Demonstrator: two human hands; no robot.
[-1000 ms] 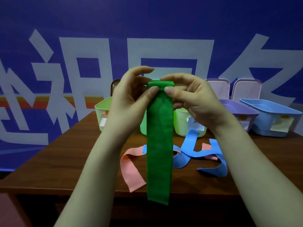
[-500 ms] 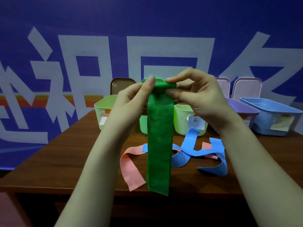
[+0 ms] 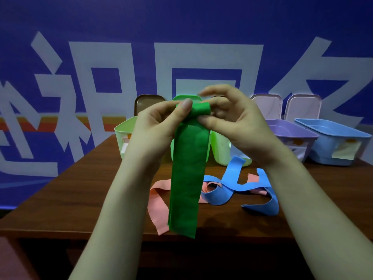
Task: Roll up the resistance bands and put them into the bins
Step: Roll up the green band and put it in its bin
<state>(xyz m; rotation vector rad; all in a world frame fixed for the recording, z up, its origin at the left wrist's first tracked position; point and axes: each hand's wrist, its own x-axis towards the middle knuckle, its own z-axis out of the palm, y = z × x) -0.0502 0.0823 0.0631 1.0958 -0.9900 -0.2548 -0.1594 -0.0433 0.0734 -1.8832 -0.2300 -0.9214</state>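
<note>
A deep green stretchy band (image 3: 188,174) hangs before a dark brown wooden table (image 3: 80,190), where a sky-blue band (image 3: 232,178) and a salmon-pink band (image 3: 156,207) lie. At the far edge stand pale green plastic bins (image 3: 123,136), a lilac bin (image 3: 290,134) and a light blue bin (image 3: 335,144). The wall behind (image 3: 181,23) is royal blue with large pale grey-white characters and an orange-red stripe at left.

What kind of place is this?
Probably a staged recording or demo space, not a home: a printed blue banner behind a wooden table, a row of labelled bins.
</note>
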